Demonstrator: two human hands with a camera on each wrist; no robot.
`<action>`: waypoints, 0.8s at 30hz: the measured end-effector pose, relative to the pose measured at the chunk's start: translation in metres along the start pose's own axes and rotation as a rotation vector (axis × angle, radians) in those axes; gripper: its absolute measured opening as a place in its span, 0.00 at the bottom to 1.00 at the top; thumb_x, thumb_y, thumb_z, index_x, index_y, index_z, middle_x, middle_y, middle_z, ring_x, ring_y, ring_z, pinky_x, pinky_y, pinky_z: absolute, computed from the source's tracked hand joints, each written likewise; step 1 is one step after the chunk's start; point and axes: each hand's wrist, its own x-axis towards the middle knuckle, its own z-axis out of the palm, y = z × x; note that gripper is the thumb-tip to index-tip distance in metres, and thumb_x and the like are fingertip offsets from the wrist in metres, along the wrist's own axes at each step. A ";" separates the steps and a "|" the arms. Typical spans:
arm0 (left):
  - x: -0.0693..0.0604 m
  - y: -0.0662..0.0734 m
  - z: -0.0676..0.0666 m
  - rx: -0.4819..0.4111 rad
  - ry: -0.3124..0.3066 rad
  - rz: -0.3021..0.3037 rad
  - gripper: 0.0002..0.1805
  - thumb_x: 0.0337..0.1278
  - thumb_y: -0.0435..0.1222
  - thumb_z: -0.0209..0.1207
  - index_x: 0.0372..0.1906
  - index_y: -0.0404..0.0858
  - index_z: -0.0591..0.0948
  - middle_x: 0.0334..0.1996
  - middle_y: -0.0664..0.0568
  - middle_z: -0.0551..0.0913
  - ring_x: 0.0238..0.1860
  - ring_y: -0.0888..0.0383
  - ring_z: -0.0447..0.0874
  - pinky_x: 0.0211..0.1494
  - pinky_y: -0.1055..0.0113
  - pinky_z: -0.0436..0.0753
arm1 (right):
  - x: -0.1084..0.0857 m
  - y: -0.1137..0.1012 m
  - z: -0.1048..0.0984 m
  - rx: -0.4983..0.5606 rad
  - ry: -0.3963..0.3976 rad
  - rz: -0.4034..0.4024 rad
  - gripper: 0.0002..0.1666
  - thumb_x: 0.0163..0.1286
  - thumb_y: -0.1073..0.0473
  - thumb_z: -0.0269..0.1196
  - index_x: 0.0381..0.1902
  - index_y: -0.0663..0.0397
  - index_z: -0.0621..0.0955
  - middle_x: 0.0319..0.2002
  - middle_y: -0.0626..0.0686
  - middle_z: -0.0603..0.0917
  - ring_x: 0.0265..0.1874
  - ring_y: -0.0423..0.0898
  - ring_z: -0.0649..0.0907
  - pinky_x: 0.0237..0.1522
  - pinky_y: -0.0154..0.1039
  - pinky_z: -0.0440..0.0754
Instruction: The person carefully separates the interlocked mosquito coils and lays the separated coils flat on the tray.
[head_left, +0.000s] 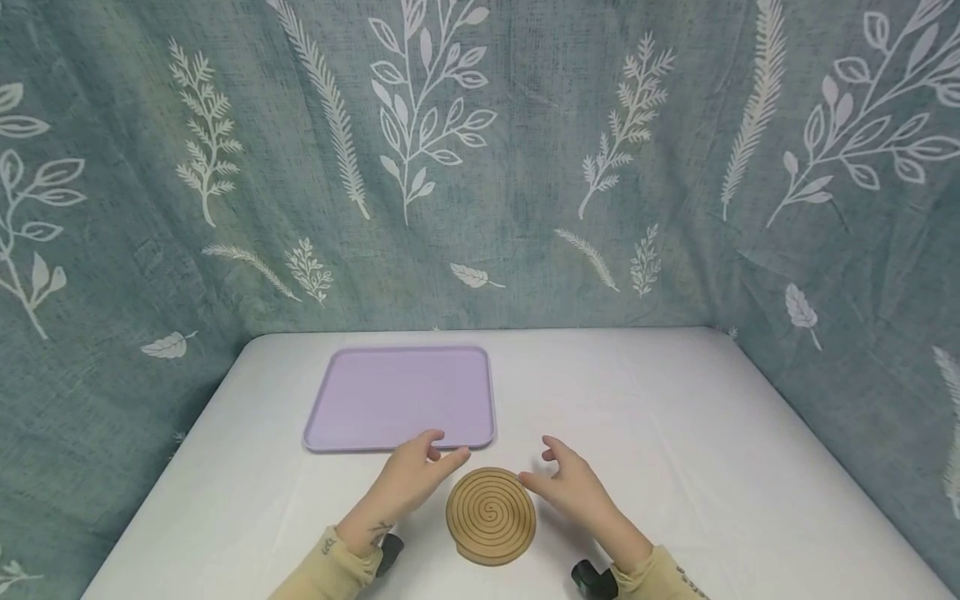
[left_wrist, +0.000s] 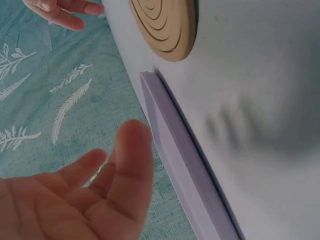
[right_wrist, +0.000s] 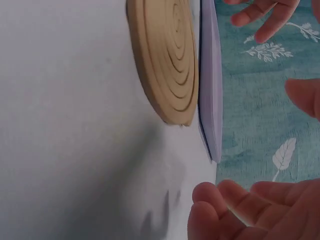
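Note:
A flat tan disc with a spiral line (head_left: 491,517), like a coil wound from one strip, lies on the white table between the hands. To its upper left, the left hand (head_left: 416,471) hovers with thumb and fingers apart, holding nothing; in the head view it overlaps the front edge of a lilac tray (head_left: 401,400). On the disc's other side, the right hand (head_left: 573,487) is held loosely with bent fingers and nothing in them. Its thumb tip appears beside the disc's edge in the head view, but the right wrist view shows the hand (right_wrist: 260,212) apart from the disc (right_wrist: 165,65).
The lilac tray lies flat behind the disc, left of the middle, with a low raised rim. White cloth (head_left: 675,433) covers the table. Green leaf-patterned fabric (head_left: 525,150) hangs behind it and along both sides. Dark wrist cameras (head_left: 595,579) sit under the sleeves.

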 end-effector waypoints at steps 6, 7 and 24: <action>-0.003 -0.004 0.010 0.013 -0.053 -0.027 0.48 0.48 0.64 0.56 0.60 0.26 0.67 0.50 0.32 0.77 0.49 0.38 0.78 0.42 0.48 0.82 | -0.001 0.000 0.008 -0.058 -0.027 0.019 0.46 0.52 0.47 0.68 0.62 0.66 0.66 0.50 0.62 0.79 0.51 0.63 0.77 0.49 0.60 0.75; -0.003 -0.005 0.011 0.013 -0.055 -0.032 0.49 0.47 0.64 0.56 0.60 0.26 0.67 0.51 0.31 0.77 0.50 0.38 0.78 0.42 0.48 0.82 | -0.001 0.000 0.009 -0.063 -0.030 0.023 0.46 0.51 0.46 0.68 0.62 0.66 0.67 0.49 0.62 0.79 0.51 0.63 0.77 0.49 0.60 0.75; -0.005 -0.012 0.029 0.104 -0.059 -0.001 0.49 0.36 0.55 0.68 0.55 0.19 0.69 0.50 0.26 0.74 0.52 0.32 0.73 0.50 0.42 0.77 | -0.001 0.004 0.021 -0.110 -0.039 0.033 0.45 0.50 0.47 0.68 0.60 0.68 0.68 0.40 0.59 0.81 0.39 0.55 0.81 0.36 0.50 0.82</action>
